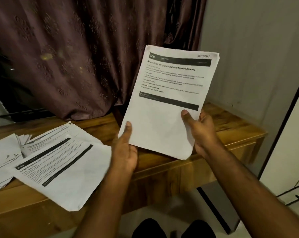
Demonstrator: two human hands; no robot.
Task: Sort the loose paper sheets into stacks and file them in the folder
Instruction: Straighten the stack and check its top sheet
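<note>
I've got both hands up on a thin stack of white printed paper sheets [167,100], headed "Shoe Rack Organization and Insole Cleaning", tagged SECTION 1, black bars across the text. The stack is held upright above the far edge of the glossy brown wooden table [231,127], long axis running roughly 6 to 12, top leaning toward 1 o'clock. Left hand [126,152] pinches the bottom-left corner, thumb on the front face and fingers [133,148] curled behind; right hand [202,133] grips the lower right edge, thumb flat on the page, the rest wrapped behind. Bottom-right corner curls a bit, the sheets are limp and slightly fanned at the top right. At 8 o'clock from the held stack lies a loose spread of white printed sheets [62,167] on the table, overlapping and skewed, some overhanging the near edge; the left hand is the nearer one to them. No folder visible from here. My guess: I'm still sorting, reading the header to decide which pile this goes on, and the set-down heads left and down. Paper is slick on that varnished top, so piles may slide. Behind hangs a dark purple patterned satin curtain [76,48], pale grey wall [248,48] at 2 o'clock.
</note>
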